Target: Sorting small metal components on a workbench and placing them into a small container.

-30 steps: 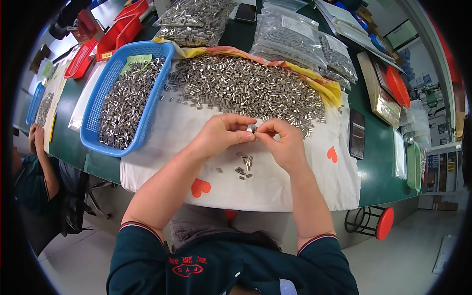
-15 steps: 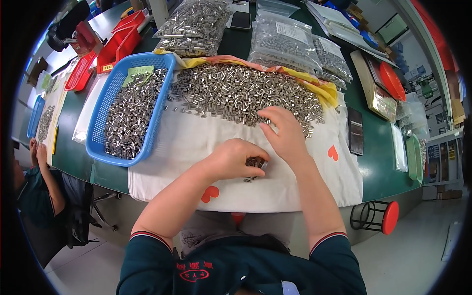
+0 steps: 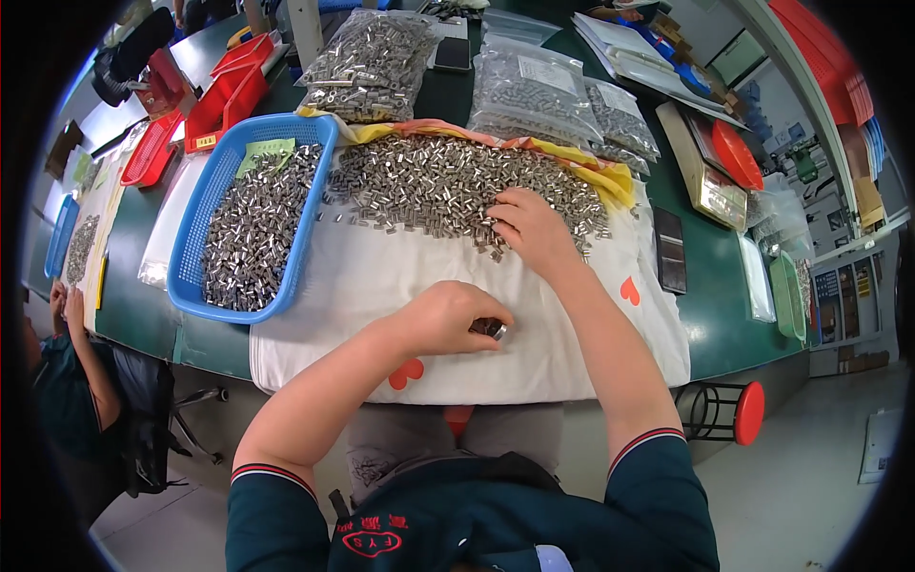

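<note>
A broad pile of small metal sleeves (image 3: 429, 186) lies across the far part of a white cloth (image 3: 362, 286). My right hand (image 3: 532, 227) rests at the pile's near right edge, fingers bent down among the sleeves; whether one is pinched is hidden. Closer to me, my left hand (image 3: 456, 317) is curled above the cloth around several metal sleeves (image 3: 489, 328), which show between thumb and fingers. To the left, a blue plastic basket (image 3: 181, 276) holds many more sleeves and a green paper slip (image 3: 267, 154).
Clear bags of metal parts (image 3: 372, 62) stand behind the pile, with more bags (image 3: 534, 91) to their right. A dark flat case (image 3: 670, 250) lies right of the cloth. Red bins (image 3: 229, 100) stand far left. Another person (image 3: 81, 372) sits at left; a red stool (image 3: 749, 413) stands at right.
My right hand has shifted slightly left and turned its fingers down into the pile's edge. My left hand has closed more around its sleeves. The whole view has shifted a little.
</note>
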`<action>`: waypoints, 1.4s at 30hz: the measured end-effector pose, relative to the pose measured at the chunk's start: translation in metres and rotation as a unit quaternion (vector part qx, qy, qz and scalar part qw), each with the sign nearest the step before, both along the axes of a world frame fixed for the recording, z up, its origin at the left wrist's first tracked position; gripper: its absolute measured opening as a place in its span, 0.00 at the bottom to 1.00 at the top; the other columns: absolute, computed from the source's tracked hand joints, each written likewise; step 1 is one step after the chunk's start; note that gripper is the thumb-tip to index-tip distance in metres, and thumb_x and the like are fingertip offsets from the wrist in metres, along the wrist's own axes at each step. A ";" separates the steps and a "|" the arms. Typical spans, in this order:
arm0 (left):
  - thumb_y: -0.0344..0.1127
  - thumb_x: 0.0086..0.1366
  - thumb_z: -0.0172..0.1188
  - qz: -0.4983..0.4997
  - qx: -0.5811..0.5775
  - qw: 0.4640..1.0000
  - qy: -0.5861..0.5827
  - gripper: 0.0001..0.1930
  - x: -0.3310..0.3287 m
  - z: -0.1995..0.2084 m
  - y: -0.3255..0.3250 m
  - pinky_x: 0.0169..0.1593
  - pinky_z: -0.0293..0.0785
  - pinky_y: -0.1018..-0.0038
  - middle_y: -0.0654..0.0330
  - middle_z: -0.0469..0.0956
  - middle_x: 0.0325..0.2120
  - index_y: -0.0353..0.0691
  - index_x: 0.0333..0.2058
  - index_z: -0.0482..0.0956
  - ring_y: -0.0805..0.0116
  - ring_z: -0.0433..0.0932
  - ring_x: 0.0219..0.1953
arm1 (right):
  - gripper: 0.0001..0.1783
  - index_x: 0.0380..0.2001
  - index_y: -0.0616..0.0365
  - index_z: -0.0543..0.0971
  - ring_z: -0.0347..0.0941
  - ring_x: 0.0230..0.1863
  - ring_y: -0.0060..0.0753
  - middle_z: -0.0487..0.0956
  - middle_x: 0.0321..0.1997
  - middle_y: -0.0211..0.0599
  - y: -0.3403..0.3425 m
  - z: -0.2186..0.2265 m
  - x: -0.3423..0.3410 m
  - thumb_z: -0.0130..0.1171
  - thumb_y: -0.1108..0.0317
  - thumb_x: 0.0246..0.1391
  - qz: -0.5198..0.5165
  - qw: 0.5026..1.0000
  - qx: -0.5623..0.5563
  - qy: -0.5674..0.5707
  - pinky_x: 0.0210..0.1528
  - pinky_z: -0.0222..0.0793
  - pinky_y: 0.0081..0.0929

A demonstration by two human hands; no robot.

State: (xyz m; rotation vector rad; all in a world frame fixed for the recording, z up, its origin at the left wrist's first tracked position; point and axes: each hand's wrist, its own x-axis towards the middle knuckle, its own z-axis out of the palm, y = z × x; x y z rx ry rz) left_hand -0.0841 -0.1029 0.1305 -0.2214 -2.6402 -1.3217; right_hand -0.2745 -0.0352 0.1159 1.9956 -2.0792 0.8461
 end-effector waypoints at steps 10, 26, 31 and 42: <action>0.32 0.44 0.66 0.049 0.105 0.987 -0.107 0.17 0.003 0.003 -0.001 0.36 0.72 0.78 0.59 0.77 0.29 0.36 0.36 0.77 0.71 0.76 0.30 | 0.06 0.26 0.58 0.76 0.69 0.36 0.38 0.75 0.33 0.36 0.015 -0.004 -0.014 0.56 0.73 0.39 -0.089 0.993 -0.069 0.019 0.41 0.65 0.31; 0.24 0.53 0.58 0.158 0.512 0.838 -0.099 0.18 -0.009 -0.008 -0.029 0.35 0.69 0.85 0.66 0.75 0.29 0.35 0.44 0.72 0.81 0.72 0.31 | 0.05 0.26 0.61 0.77 0.69 0.30 0.20 0.75 0.28 0.29 0.036 0.024 0.049 0.58 0.76 0.42 0.012 0.877 0.020 -0.480 0.33 0.64 0.17; 0.24 0.52 0.59 0.154 0.492 0.851 -0.103 0.18 -0.012 -0.013 -0.032 0.34 0.68 0.86 0.68 0.74 0.27 0.35 0.44 0.72 0.82 0.71 0.30 | 0.04 0.25 0.60 0.76 0.69 0.30 0.20 0.75 0.27 0.29 0.031 0.024 0.048 0.59 0.77 0.41 0.006 0.890 0.026 -0.455 0.33 0.64 0.18; 0.25 0.53 0.59 0.145 0.491 0.852 -0.111 0.18 -0.013 -0.015 -0.031 0.37 0.70 0.84 0.66 0.75 0.29 0.34 0.44 0.72 0.81 0.72 0.32 | 0.04 0.24 0.60 0.76 0.71 0.27 0.29 0.75 0.25 0.33 0.032 0.027 0.053 0.58 0.77 0.39 -0.001 0.928 0.000 -0.372 0.30 0.65 0.21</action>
